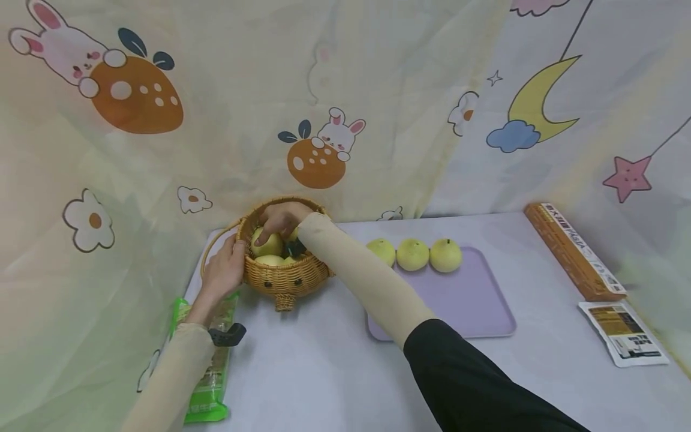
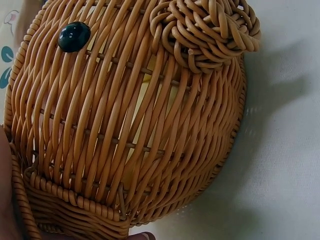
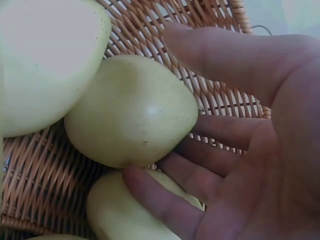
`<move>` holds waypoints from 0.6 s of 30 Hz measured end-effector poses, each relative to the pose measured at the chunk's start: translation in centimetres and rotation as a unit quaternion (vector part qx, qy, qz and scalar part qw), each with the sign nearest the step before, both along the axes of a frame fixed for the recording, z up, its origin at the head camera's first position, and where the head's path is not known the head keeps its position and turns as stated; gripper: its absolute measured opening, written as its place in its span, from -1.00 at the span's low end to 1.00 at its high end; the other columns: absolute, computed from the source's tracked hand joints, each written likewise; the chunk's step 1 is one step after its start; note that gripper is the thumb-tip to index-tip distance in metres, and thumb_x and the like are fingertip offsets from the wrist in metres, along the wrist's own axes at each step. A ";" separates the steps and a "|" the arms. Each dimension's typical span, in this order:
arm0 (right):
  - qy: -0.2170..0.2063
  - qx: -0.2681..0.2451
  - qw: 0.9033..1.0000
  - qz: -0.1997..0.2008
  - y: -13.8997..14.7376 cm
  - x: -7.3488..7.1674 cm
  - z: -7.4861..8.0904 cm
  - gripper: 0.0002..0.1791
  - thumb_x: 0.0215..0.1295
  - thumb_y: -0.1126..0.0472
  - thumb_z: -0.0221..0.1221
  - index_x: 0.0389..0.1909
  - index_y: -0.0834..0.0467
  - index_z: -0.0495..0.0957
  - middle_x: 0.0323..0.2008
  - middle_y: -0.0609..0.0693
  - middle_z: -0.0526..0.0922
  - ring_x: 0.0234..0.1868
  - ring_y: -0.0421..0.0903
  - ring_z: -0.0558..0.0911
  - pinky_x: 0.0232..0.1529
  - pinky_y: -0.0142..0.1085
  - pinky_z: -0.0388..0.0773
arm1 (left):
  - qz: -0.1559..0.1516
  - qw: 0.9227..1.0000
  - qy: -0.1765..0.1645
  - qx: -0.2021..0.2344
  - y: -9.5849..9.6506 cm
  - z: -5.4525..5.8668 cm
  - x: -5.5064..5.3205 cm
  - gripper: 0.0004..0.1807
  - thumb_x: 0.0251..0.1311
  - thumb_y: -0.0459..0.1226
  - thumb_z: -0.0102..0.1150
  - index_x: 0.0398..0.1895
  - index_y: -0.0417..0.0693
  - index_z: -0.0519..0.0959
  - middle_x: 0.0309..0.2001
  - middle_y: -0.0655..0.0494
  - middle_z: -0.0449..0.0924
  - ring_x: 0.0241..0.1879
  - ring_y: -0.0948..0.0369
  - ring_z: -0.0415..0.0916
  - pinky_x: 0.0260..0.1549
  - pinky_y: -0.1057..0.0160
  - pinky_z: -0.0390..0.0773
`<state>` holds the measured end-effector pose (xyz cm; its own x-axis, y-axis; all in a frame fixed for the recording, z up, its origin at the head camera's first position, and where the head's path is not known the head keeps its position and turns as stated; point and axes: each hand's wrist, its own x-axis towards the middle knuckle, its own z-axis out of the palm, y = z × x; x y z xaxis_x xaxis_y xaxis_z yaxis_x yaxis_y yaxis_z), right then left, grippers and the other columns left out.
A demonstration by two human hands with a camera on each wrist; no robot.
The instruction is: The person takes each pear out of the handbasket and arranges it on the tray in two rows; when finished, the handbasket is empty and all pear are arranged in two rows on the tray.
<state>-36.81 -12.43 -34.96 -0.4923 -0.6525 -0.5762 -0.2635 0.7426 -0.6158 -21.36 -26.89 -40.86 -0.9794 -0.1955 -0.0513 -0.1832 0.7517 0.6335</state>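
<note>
On a white table [image 1: 324, 372], a purple tray [image 1: 477, 306] lies to the right of the wicker basket [image 1: 283, 281], whose side my left hand [image 1: 227, 267] grips. My right hand [image 1: 283, 217], nearer the pear [image 3: 132, 110], hangs inside, thumb and fingers apart; that pear sits in the basket just ahead of my palm, stem end toward it.

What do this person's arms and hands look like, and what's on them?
Cream sleeves cover both forearms, with a black sleeve further up the right arm. A curved black piece sits at the left wrist; a dark item near the right wrist is too small to identify. The left hand and right hand are bare, without gloves.
</note>
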 end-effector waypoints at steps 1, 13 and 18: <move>0.007 0.006 1.000 -0.003 -0.1 0.0 0.0 -0.02 0.41 -0.03 0.36 0.71 0.04 0.09 0.70 -0.09 0.15 0.62 -0.11 0.30 0.42 -0.22 0.51 | 0.000 1.000 0.001 0.000 0.0 0.0 0.0 -0.16 0.58 0.18 -0.69 0.73 -0.08 0.02 0.55 -0.38 0.28 0.34 -0.39 0.41 0.29 -0.42 0.37; 0.039 0.005 0.999 -0.030 -0.9 0.2 -0.4 0.02 0.25 0.05 0.50 0.66 0.06 0.20 0.64 -0.08 0.27 0.51 -0.05 0.47 0.31 -0.14 0.62 | -0.010 1.000 0.023 -0.013 -0.3 -0.1 -0.1 -0.18 0.59 0.14 -0.67 0.70 -0.11 0.09 0.42 -0.39 0.46 0.08 -0.31 0.54 0.13 -0.38 0.47; 0.065 0.014 0.997 -0.030 -1.1 0.4 -0.7 -0.04 0.25 0.02 0.50 0.62 0.04 0.27 0.58 -0.09 0.37 0.39 -0.08 0.57 0.16 -0.22 0.68 | -0.006 1.000 0.022 -0.011 -0.2 -0.1 -0.1 -0.18 0.58 0.15 -0.67 0.70 -0.09 0.11 0.44 -0.37 0.44 0.13 -0.31 0.52 0.21 -0.40 0.42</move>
<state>-36.39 -13.56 -35.68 -0.6016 -0.6050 -0.5215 -0.2955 0.7752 -0.5584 -21.41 -27.06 -40.98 -0.9829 -0.1839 -0.0046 -0.1465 0.7674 0.6243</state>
